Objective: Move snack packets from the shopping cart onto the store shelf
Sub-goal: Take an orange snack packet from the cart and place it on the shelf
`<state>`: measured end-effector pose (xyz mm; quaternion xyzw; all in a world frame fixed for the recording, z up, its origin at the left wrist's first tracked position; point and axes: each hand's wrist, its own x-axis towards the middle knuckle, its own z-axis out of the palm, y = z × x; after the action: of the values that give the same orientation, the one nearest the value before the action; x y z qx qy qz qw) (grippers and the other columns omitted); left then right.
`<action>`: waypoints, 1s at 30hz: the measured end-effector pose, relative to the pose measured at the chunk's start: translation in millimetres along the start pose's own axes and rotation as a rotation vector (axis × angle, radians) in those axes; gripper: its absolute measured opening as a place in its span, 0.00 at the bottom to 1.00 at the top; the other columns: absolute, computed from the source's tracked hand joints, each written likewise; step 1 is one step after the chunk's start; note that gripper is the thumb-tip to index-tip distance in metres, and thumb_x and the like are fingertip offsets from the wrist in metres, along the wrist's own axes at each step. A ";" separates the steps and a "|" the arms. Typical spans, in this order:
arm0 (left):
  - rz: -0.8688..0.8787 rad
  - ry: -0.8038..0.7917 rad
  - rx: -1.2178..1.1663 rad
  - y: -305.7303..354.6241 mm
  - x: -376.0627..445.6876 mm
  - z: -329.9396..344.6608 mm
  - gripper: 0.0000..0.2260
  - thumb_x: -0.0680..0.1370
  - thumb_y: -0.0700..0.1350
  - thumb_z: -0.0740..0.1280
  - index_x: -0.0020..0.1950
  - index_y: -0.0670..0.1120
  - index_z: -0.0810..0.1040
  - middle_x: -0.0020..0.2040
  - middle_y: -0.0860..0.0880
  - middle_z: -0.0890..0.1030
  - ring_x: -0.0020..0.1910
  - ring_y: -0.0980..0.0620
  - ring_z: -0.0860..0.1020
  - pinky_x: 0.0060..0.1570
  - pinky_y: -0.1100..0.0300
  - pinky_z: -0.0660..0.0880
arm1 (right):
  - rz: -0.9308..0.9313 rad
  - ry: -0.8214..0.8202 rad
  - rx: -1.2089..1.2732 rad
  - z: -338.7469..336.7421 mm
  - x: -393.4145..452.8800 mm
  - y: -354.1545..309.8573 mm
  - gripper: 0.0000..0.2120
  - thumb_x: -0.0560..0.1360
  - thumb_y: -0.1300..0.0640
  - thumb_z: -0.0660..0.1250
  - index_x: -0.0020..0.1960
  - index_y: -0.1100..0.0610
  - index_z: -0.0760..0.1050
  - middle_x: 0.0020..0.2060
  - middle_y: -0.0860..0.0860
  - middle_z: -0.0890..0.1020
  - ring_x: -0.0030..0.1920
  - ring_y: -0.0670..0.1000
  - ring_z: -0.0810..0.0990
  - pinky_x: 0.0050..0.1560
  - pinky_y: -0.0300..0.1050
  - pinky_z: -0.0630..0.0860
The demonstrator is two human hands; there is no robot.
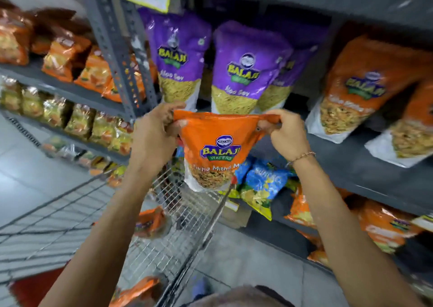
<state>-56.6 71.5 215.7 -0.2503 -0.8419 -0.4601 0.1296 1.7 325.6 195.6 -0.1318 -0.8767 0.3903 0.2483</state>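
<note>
Both the left hand point(154, 128) and right hand point(287, 133) pinch the orange Balaji snack packet point(214, 147) by its top corners, centre frame; best set it upright beside the matching orange packets point(358, 88), upper right.

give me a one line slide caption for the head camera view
Both hands, left and right, hold an orange Balaji packet by its top corners above the cart.

Both bare arms reach up and forward, side by side. The left hand point(154, 130) is closed, its fingers and thumb pinched together up top. The right hand point(287, 133) is closed the same way, thumb pressed to the fingers. A thin bracelet point(302, 156) sits on the right wrist.
</note>
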 end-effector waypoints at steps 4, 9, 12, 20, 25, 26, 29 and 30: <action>0.136 0.013 -0.045 41.8 46.0 24.1 0.07 0.74 0.38 0.67 0.50 0.44 0.82 0.41 0.53 0.79 0.40 0.66 0.73 0.39 0.81 0.67 | -0.038 0.214 0.066 -55.9 3.0 -2.0 0.03 0.71 0.56 0.68 0.44 0.54 0.76 0.37 0.52 0.79 0.38 0.44 0.76 0.41 0.41 0.72; 0.240 -0.051 -0.178 89.8 94.2 90.2 0.07 0.73 0.39 0.68 0.49 0.44 0.83 0.41 0.53 0.80 0.38 0.64 0.75 0.39 0.79 0.67 | 0.040 0.489 0.084 -119.9 5.9 21.1 0.12 0.71 0.51 0.67 0.40 0.60 0.77 0.34 0.52 0.80 0.35 0.45 0.75 0.42 0.48 0.73; 0.290 -0.116 -0.269 119.2 110.2 133.6 0.07 0.72 0.39 0.69 0.49 0.44 0.83 0.42 0.53 0.81 0.40 0.67 0.74 0.39 0.79 0.68 | 0.095 0.597 0.080 -157.7 4.0 38.2 0.13 0.72 0.53 0.68 0.38 0.65 0.77 0.34 0.57 0.80 0.33 0.47 0.73 0.37 0.40 0.72; 0.287 -0.219 -0.373 176.2 123.5 220.0 0.07 0.74 0.41 0.69 0.51 0.44 0.82 0.45 0.49 0.83 0.40 0.60 0.79 0.46 0.67 0.75 | 0.161 0.690 0.056 -235.2 7.6 97.5 0.17 0.69 0.46 0.69 0.34 0.61 0.75 0.31 0.54 0.75 0.34 0.50 0.69 0.36 0.55 0.74; 0.243 -0.251 -0.381 194.3 126.0 259.5 0.11 0.74 0.43 0.69 0.55 0.42 0.81 0.52 0.46 0.83 0.48 0.54 0.79 0.46 0.66 0.77 | 0.197 0.702 0.040 -260.3 18.0 130.6 0.17 0.69 0.46 0.69 0.33 0.59 0.76 0.33 0.63 0.80 0.34 0.51 0.71 0.39 0.57 0.77; 0.236 -0.251 -0.395 195.9 127.0 266.2 0.11 0.74 0.43 0.69 0.56 0.42 0.81 0.54 0.46 0.83 0.50 0.54 0.79 0.49 0.64 0.77 | 0.205 0.702 0.028 -263.7 19.7 134.6 0.15 0.70 0.47 0.69 0.31 0.56 0.75 0.34 0.65 0.81 0.34 0.51 0.71 0.40 0.59 0.78; 0.209 -0.227 -0.415 198.4 127.0 281.2 0.11 0.74 0.43 0.69 0.55 0.43 0.81 0.55 0.45 0.83 0.50 0.53 0.79 0.53 0.61 0.76 | 0.222 0.689 0.042 -270.5 24.5 145.2 0.12 0.70 0.50 0.70 0.34 0.57 0.77 0.33 0.60 0.81 0.34 0.51 0.73 0.42 0.59 0.78; 0.207 -0.214 -0.406 197.7 126.5 285.3 0.11 0.74 0.43 0.69 0.54 0.42 0.81 0.54 0.44 0.84 0.50 0.52 0.80 0.54 0.58 0.77 | 0.227 0.678 0.052 -271.3 25.8 147.6 0.11 0.71 0.51 0.70 0.35 0.58 0.77 0.33 0.59 0.80 0.34 0.52 0.73 0.42 0.58 0.78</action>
<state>-52.6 438.5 257.9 -0.4036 -0.7110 -0.5749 0.0331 131.4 602.0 248.7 -0.3441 -0.7139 0.3718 0.4834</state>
